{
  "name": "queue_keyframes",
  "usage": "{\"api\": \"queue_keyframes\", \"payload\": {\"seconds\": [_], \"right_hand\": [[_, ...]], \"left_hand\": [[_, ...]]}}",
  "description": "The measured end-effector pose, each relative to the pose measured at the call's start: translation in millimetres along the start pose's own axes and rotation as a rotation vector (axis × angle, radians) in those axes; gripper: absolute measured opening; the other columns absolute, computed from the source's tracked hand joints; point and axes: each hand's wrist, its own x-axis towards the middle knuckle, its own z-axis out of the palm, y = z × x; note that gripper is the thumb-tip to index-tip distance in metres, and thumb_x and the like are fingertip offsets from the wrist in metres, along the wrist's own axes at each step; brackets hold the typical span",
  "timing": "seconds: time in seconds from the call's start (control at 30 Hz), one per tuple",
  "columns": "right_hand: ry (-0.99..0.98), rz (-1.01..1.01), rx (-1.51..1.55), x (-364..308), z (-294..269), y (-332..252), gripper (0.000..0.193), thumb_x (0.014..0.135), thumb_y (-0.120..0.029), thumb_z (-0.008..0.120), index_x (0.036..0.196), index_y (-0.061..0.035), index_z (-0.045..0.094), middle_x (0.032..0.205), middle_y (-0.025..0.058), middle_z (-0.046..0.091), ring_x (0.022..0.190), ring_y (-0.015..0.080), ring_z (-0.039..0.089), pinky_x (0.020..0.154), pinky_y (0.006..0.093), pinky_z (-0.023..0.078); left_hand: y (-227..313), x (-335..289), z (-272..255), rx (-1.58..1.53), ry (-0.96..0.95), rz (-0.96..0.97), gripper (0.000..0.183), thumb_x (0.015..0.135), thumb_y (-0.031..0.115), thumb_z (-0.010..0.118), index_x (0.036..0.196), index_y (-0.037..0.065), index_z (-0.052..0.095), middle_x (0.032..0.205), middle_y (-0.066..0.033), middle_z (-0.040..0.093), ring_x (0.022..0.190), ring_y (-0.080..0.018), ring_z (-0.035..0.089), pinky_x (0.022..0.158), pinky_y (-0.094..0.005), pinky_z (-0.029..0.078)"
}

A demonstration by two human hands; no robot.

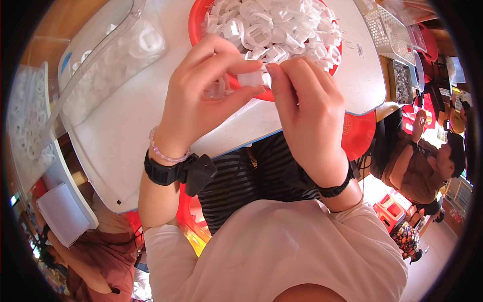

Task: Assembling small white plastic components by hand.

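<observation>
A small white plastic part (250, 79) is pinched between my two hands, just in front of a round red basin (195, 25). My left hand (206, 83) holds it from the left, thumb below and forefinger above. From the right, my right hand (309, 100) grips its other end with thumb and fingers pressed together. Heaped in the basin are many white plastic pieces (271, 30) of a similar look, some ring-shaped. Another pale round piece (216, 88) shows partly behind my left fingers. The far side of the held part is hidden by my fingertips.
A clear plastic bag (115, 65) with white parts lies on the white table (126, 136) at the left. Farther left stands a clear bin (30, 121) of white rings. Baskets and a metal tray (402, 83) sit at the far right. Other people are on both sides.
</observation>
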Motion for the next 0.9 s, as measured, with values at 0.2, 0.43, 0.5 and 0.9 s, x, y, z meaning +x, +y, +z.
{"api": "queue_keyframes", "payload": {"seconds": [0.2, 0.43, 0.5, 0.9], "right_hand": [[-0.029, -0.006, 0.005, 2.1, -1.1, 1.6, 0.017, 0.079, -0.007, 0.064, 0.072, -0.0055, 0.049, 0.061, 0.0051, 0.047, 0.053, 0.0241, 0.048, 0.052, 0.0331, 0.036], [-0.038, -0.042, 0.004, 0.7, 2.4, 0.0, 0.015, 0.08, -0.008, 0.064, 0.073, -0.0049, 0.051, 0.064, 0.0056, 0.05, 0.055, 0.0242, 0.05, 0.052, 0.0336, 0.037], [-0.049, -0.016, 0.039, 2.1, 3.2, 0.3, 0.012, 0.081, -0.008, 0.062, 0.076, -0.004, 0.052, 0.065, 0.0066, 0.05, 0.055, 0.0255, 0.05, 0.052, 0.0337, 0.037], [-0.132, 0.1, 0.244, 3.7, -8.7, -1.9, 0.005, 0.083, -0.003, 0.056, 0.08, -0.001, 0.052, 0.07, 0.0132, 0.054, 0.064, 0.0332, 0.054, 0.057, 0.039, 0.043]], "left_hand": [[1.8, 0.9, -1.6, 0.001, -0.016, -0.02, 0.027, 0.063, 0.004, 0.078, 0.087, 0.004, 0.067, 0.08, -0.0011, 0.052, 0.062, -0.0095, 0.049, 0.053, -0.0209, 0.041], [0.0, -1.9, -1.5, -0.021, -0.046, 0.02, 0.031, 0.058, -0.01, 0.07, 0.087, -0.001, 0.064, 0.087, -0.0037, 0.05, 0.059, -0.0082, 0.049, 0.054, -0.0188, 0.038], [0.5, 0.1, -1.5, -0.014, -0.026, 0.025, 0.028, 0.061, -0.003, 0.073, 0.088, 0.001, 0.065, 0.084, -0.0023, 0.051, 0.059, -0.0081, 0.048, 0.052, -0.0195, 0.038], [2.6, -0.4, 0.1, 0.023, 0.0, 0.03, 0.028, 0.064, 0.003, 0.077, 0.09, 0.002, 0.066, 0.083, -0.0016, 0.052, 0.057, -0.0084, 0.047, 0.048, -0.0206, 0.039]]}}
